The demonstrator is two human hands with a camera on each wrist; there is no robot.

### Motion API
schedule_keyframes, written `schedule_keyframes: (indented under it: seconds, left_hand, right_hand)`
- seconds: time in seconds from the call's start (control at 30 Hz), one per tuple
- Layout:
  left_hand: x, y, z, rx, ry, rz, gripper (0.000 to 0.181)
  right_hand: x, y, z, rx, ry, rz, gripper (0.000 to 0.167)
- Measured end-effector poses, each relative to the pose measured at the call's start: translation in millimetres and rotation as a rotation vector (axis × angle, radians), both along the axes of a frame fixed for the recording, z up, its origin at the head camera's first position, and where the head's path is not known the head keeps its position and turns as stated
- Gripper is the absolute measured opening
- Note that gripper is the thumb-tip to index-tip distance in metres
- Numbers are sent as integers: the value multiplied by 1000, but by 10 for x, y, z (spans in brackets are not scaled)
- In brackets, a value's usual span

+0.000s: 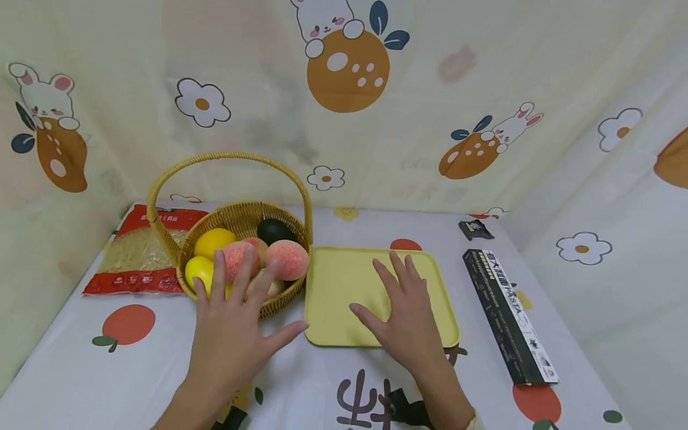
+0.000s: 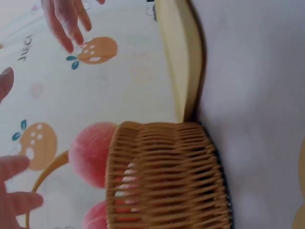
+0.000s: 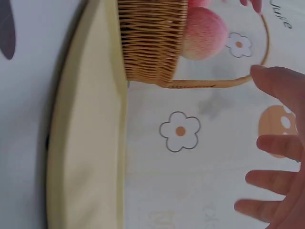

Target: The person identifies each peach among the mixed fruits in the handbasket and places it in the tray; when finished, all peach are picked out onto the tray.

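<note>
My left hand (image 1: 231, 325) is spread with straight fingers just in front of a wicker basket (image 1: 282, 306), its fingertips overlapping the fruit in the head view. Inside the basket lie yellow lemons (image 1: 214, 243), pink peaches (image 1: 288, 260) and a dark green avocado (image 1: 275, 230). Over the yellow tray (image 1: 335, 292) hovers my right hand (image 1: 411, 316), fingers apart and holding nothing. The right wrist view shows that hand's fingers (image 3: 274, 180) extended, with a gap between them and the tray. Part of the fruit is hidden behind the left fingers.
Left of the basket lies a red-and-clear packet of noodles (image 1: 140, 254). A long black-and-white pasta box (image 1: 507, 316) rests right of the tray, with a small black packet (image 1: 475, 229) behind it. A patterned curtain (image 1: 258, 77) hangs at the back.
</note>
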State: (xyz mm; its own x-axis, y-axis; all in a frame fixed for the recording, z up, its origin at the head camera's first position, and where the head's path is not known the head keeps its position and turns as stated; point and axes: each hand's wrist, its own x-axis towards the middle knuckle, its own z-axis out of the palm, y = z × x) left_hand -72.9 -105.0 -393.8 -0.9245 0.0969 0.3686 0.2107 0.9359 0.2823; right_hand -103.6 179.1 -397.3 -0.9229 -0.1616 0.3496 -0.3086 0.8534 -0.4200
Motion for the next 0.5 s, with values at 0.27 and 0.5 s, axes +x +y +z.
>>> schedule_keyframes:
  seconds: [0.27,0.5]
  left_hand:
    - [169,-242,47,332,294,-44,69]
    - [218,-367,51,616,162,120,39]
  right_hand:
    - [157,95,70,-212,263,72,56]
    - [198,217,40,-332,332,120,53]
